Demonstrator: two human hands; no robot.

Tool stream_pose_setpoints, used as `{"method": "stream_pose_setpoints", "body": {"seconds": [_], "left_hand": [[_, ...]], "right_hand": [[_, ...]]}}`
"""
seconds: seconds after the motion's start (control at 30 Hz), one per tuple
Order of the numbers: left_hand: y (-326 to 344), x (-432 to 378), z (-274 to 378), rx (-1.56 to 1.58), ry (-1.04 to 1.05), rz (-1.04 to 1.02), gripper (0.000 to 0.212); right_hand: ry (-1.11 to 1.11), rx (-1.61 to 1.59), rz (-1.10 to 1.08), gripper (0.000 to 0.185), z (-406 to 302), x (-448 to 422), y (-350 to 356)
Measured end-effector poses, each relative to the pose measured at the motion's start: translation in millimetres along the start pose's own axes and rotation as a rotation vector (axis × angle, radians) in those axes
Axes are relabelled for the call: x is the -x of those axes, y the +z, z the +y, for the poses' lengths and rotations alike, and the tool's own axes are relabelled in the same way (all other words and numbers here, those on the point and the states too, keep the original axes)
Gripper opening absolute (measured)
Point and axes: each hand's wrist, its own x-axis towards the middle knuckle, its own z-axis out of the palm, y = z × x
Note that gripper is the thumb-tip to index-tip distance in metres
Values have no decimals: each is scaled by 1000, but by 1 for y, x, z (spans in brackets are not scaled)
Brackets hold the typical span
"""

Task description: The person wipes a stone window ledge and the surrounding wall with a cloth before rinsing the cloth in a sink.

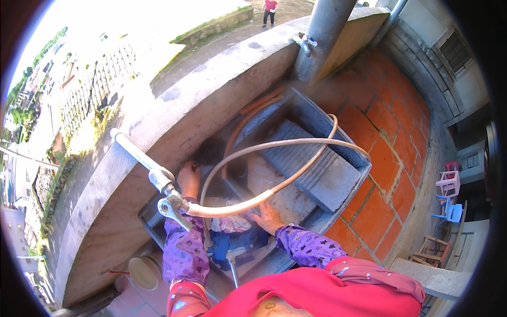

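My left hand (pixel 189 179) reaches past the tap to the wall side of a stone wash sink (pixel 340 136); a small dark thing shows at its fingertips, and whether it is gripped is unclear. My right hand (pixel 269 217) rests with fingers apart near the sink's inner divider, next to light patterned cloth (pixel 231 224) and dark blue cloth (pixel 233 243). A metal tap (pixel 170 198) on a white pipe stands above my left forearm. From it a pale hose (pixel 237 208) loops over the sink. A ridged stone washboard slab (pixel 309 166) lies in the sink's far part.
A curved concrete wall (pixel 206 91) runs along the left. A metal post (pixel 321 43) with a second tap (pixel 305 42) stands beyond the sink. Below left is a round pale container (pixel 144 273). Plastic stools (pixel 449 184) stand far right; a person (pixel 270 12) is in the distance.
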Motion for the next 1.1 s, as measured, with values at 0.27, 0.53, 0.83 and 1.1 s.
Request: {"method": "stream_pose_setpoints", "body": {"seconds": [0.27,0.53,0.83,1.1], "left_hand": [[-16,29,-4,109,-66,83,19],[-3,108,14,444,-149,-120,22],[79,117,1,64,-175,-242,21],[137,105,-25,26,-206,-244,20]], "right_hand": [[-36,-39,-1,48,5,5,6],[-3,-43,-23,49,-5,-8,-3],[-20,-34,-77,53,6,0,8],[-64,22,32,44,9,-7,1]]}}
